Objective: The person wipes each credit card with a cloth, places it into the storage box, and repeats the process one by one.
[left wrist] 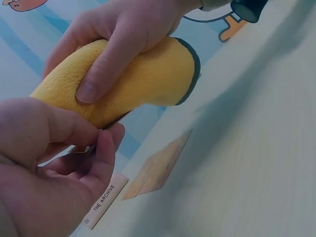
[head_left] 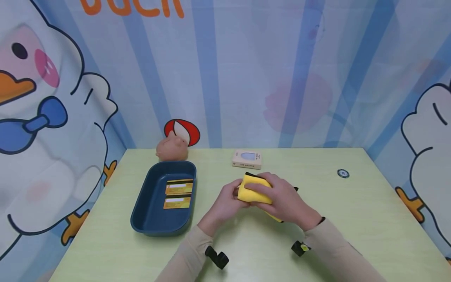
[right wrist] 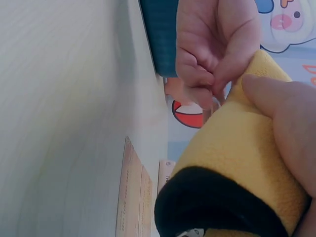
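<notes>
My right hand [head_left: 285, 197] grips a yellow cloth [head_left: 251, 192] with dark edging, folded over into a thick roll. The thumb lies across the fleecy cloth [left wrist: 143, 76] in the left wrist view. Close beside it, my left hand [head_left: 225, 201] has its thumb and fingers curled together right at the cloth's lower edge. Between those fingers [left wrist: 103, 153] shows a sliver of a small thin thing, mostly hidden; I cannot tell its kind. Below the hands, flat orange cards [left wrist: 158, 165] lie on the table, covered by the hands in the head view.
A blue tray [head_left: 141, 211] stands at left, with two yellow cards [head_left: 179, 187] inside it. Behind the tray is a pink pig figure [head_left: 172, 149]. A small box [head_left: 246, 159] marked THE ARCHIVE lies at the back, and a round chip [head_left: 343, 173] lies at right.
</notes>
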